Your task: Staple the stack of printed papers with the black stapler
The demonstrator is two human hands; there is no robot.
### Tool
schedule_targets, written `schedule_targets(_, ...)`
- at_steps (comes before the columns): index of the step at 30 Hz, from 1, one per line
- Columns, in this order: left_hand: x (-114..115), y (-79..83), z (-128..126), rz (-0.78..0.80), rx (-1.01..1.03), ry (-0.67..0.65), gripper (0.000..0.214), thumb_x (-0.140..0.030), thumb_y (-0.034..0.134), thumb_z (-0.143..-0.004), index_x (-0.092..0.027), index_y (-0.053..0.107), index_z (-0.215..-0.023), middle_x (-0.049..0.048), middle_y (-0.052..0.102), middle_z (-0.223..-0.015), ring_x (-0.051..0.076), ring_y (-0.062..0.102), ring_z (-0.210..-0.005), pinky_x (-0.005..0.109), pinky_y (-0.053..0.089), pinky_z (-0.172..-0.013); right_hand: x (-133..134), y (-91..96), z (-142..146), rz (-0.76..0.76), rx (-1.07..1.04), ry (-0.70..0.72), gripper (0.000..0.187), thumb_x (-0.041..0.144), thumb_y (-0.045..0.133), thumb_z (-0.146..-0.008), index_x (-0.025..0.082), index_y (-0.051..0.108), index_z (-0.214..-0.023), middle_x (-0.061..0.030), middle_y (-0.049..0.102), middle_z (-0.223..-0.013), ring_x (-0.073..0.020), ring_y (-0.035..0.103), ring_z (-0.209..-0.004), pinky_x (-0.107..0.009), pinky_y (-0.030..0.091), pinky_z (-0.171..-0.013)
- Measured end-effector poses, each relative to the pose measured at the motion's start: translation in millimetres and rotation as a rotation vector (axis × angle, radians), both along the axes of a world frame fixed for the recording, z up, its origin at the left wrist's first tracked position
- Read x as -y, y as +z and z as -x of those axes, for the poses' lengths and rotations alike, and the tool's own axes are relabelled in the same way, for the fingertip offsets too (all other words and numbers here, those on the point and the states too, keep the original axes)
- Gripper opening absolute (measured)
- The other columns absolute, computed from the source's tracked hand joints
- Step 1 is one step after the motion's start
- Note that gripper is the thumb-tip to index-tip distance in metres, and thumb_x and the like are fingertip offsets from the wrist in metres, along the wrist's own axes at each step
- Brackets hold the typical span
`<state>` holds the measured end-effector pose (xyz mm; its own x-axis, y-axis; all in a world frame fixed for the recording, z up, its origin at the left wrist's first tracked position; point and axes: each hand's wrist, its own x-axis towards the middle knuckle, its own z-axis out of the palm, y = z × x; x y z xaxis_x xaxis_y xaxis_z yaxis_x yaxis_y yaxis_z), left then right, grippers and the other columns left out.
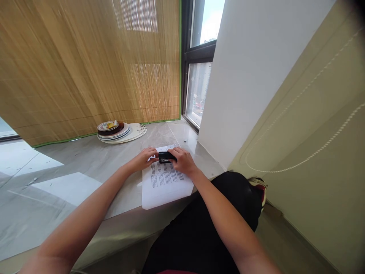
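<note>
My right hand (184,160) closed around black stapler (167,156) at frame centre, pressing on printed paper (165,182). My left hand (145,158) flat, fingers spread, pinning paper's top edge. Stack of plates (119,133) beyond.

The paper (164,182) lies on the ledge (94,160) at its near edge. The stapler (165,156) sits on the paper's far end, between the left hand (144,158) and right hand (184,160). The plates (114,131) stand behind, to the left, below the blind (85,68).
</note>
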<state>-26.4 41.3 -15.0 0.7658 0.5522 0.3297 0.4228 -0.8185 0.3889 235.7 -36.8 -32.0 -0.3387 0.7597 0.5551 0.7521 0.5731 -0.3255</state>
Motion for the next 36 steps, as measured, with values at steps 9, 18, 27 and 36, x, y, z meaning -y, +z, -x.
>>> schedule_targets(9, -3, -2.1, 2, -0.092, -0.004, 0.010, 0.038, -0.058, 0.061, -0.103, -0.026, 0.079, -0.093, 0.0106, 0.076, -0.093, 0.027, 0.066, -0.094, 0.042, 0.047, -0.089, 1, 0.7, 0, 0.002, -0.018, -0.001, 0.036, 0.014, 0.068, -0.094, 0.022, 0.069, -0.130, -0.0109, 0.075, -0.118, -0.0294, 0.066, -0.112, -0.043, 0.054, -0.099)
schedule_targets(18, -2, 6.9, 6, -0.012, 0.041, -0.006, 0.046, -0.070, 0.064, -0.098, -0.029, 0.085, -0.092, 0.0108, 0.079, -0.093, 0.026, 0.072, -0.093, 0.042, 0.051, -0.091, -3, 1.1, -3, 0.029, -0.226, 0.001, 0.037, 0.011, 0.073, -0.087, 0.024, 0.074, -0.122, -0.0083, 0.077, -0.115, -0.0280, 0.069, -0.110, -0.043, 0.056, -0.100)
schedule_targets(27, -4, 16.3, 16, 0.055, 0.182, -0.059, 0.035, -0.057, 0.067, -0.101, -0.026, 0.081, -0.091, 0.0105, 0.081, -0.097, 0.025, 0.075, -0.093, 0.043, 0.057, -0.092, -8, 12.3, -21, 0.080, -0.526, 0.088, 0.033, 0.016, 0.081, -0.078, 0.023, 0.081, -0.110, -0.0045, 0.079, -0.104, -0.0241, 0.073, -0.099, -0.039, 0.057, -0.096)
schedule_targets(36, 12, -7.5, -10, 0.033, 0.190, 0.072, 0.026, -0.044, 0.078, -0.091, -0.023, 0.067, -0.101, 0.0031, 0.072, -0.093, 0.023, 0.069, -0.093, 0.041, 0.054, -0.095, 1, 12.0, -5, 0.118, -0.424, 0.279, 0.034, 0.015, 0.082, -0.079, 0.025, 0.082, -0.112, -0.0028, 0.077, -0.098, -0.0223, 0.069, -0.096, -0.037, 0.055, -0.093)
